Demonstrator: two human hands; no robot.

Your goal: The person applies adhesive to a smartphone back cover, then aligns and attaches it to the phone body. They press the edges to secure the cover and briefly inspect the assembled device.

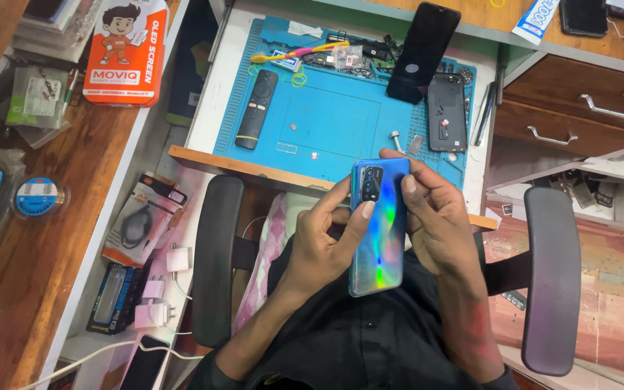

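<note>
Both hands hold a glossy iridescent blue smartphone (378,227) back-up over the lap, just short of the blue silicone repair mat (341,123). The left hand (324,242) pinches its left edge, thumb on the camera block; the right hand (438,217) clamps the right edge. The slick back could probably slip from so light a grip and fall to the floor.

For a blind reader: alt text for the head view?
Two hands, left hand and right hand, hold a shiny blue phone, back side up, over the lap. Beyond lies a blue work mat with a black remote.
</note>
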